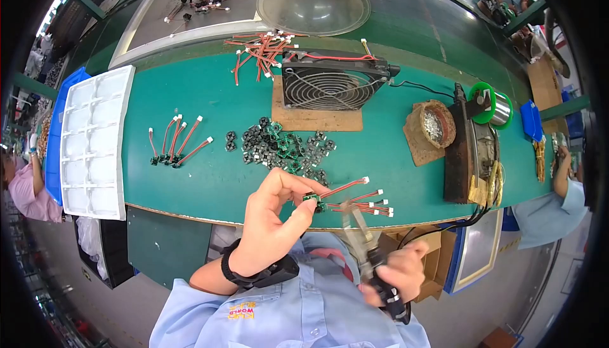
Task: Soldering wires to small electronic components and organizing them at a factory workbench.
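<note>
My left hand (274, 221) is closed, pinching a small green circuit board (310, 197) between thumb and forefinger. A red-and-black wire lead with a white plug (346, 187) runs right from it. Just beside it, several more wired boards (365, 207) lie near the table's front edge. Lower right, my right hand (399, 275) is wrapped round the dark handle of a soldering iron (374, 256), its metal front end blurred and pointing up toward the wires. Beyond my left hand lies a pile of small dark and green boards (279, 146).
A small fan (333, 85) stands behind the pile, with loose wire leads (261, 53) beside it. Left are finished-looking wired boards (174, 148) and a white compartment tray (95, 142). Right are a round solder pot (436, 123), a dark metal box (466, 164) and a solder spool (501, 108).
</note>
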`<state>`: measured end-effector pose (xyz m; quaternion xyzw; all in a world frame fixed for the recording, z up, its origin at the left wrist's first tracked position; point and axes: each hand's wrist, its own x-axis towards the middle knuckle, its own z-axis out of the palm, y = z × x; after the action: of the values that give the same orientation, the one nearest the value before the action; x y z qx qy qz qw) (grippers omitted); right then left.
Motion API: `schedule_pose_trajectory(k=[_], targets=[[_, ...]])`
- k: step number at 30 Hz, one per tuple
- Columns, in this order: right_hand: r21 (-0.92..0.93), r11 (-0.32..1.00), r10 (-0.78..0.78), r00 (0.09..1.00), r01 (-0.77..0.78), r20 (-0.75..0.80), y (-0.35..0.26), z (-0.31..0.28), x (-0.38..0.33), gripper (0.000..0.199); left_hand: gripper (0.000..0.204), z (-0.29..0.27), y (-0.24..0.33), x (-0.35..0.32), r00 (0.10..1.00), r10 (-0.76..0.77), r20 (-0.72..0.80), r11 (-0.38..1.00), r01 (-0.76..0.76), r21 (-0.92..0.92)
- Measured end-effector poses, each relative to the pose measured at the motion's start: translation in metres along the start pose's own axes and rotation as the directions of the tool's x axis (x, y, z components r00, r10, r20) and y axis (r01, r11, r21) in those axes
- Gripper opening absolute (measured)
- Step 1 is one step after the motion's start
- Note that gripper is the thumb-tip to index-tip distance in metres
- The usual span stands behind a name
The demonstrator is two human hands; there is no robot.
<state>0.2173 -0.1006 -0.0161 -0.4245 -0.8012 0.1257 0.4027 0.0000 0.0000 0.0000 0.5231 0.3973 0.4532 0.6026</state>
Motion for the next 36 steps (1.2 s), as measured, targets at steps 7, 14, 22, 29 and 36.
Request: schedule_pose_trajectory(k=[7, 14, 22, 29, 36], targets=[[-0.044, 0.884, 0.347, 0.718, -0.465, -0.603, 0.059, 0.01, 0.021, 0.032, 0.01, -0.009, 0.007, 0.002, 0.941, -0.278, 0.194, 0.827, 0.338, -0.449], [0.336, 0.735, 0.675, 0.585, -0.589, -0.45, 0.049, 0.019, 0.019, 0.022, 0.011, -0.024, 0.005, -0.005, 0.987, -0.162, -0.021, 0.927, 0.145, -0.347], [-0.233, 0.96, 0.151, 0.988, -0.157, -0.044, 0.034, 0.035, 0.039, 0.034, 0.012, -0.033, 0.009, -0.009, 0.983, -0.101, -0.151, 0.95, 0.05, -0.307], [-0.258, 0.95, 0.201, 0.976, -0.174, 0.084, 0.037, 0.05, 0.042, 0.035, 0.013, -0.039, 0.009, -0.017, 0.978, -0.107, -0.177, 0.954, 0.051, -0.295], [-0.009, 0.971, 0.235, 0.965, -0.238, -0.12, 0.052, 0.055, 0.035, 0.03, 0.012, -0.039, 0.006, -0.016, 0.984, -0.104, -0.146, 0.957, 0.059, -0.283]])
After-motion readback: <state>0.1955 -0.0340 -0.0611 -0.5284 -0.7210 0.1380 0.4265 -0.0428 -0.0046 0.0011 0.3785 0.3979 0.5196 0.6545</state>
